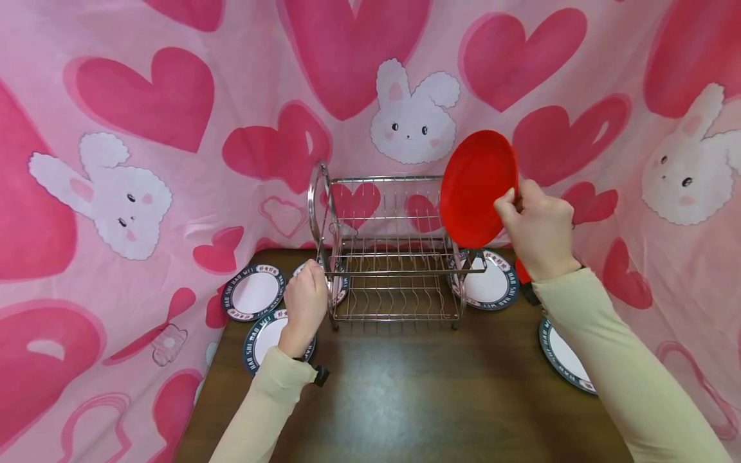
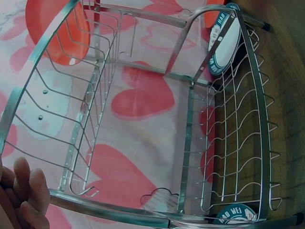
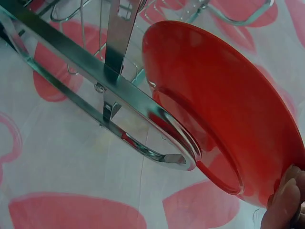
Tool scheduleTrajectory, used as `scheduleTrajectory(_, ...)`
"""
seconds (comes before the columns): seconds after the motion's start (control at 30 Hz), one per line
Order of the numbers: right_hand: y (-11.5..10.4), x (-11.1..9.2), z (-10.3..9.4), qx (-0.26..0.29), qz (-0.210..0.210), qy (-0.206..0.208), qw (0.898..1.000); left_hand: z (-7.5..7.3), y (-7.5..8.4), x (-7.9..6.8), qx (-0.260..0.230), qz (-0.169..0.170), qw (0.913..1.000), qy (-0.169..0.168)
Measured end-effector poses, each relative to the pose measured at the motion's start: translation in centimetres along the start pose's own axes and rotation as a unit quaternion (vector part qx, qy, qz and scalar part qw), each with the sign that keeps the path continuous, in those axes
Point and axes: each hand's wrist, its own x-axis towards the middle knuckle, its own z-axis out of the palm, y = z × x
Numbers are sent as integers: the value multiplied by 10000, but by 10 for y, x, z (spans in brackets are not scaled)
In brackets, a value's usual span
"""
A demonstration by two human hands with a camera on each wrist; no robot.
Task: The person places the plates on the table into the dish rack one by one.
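My right hand (image 1: pixel 541 225) pinches the rim of a red plate (image 1: pixel 477 186) between thumb and fingers. The plate is raised and tilted on edge, at the upper right end of a two-tier metal dish rack (image 1: pixel 399 272). In the right wrist view, the red plate (image 3: pixel 224 95) stands right by the curved end frame (image 3: pixel 162 119). My left hand (image 1: pixel 307 299) grips the front left corner of the rack's upper tier. The curled fingers of that hand (image 2: pixel 28 191) show at the frame bar in the left wrist view.
Several white plates with dark lettered rims lie on the brown table (image 1: pixel 382 392): a far left plate (image 1: pixel 253 292), a plate under the left wrist (image 1: pixel 263 341), a plate right of the rack (image 1: pixel 492 283) and one by the right sleeve (image 1: pixel 564 360). A heart-patterned cloth (image 1: pixel 255 58) hangs behind.
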Motion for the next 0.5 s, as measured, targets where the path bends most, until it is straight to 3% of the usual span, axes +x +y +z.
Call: scheduleTrajectory(0.5, 11, -4, 20, -640, -752, -4, 9951, 3, -1, -1, -56, 41, 9999, 91)
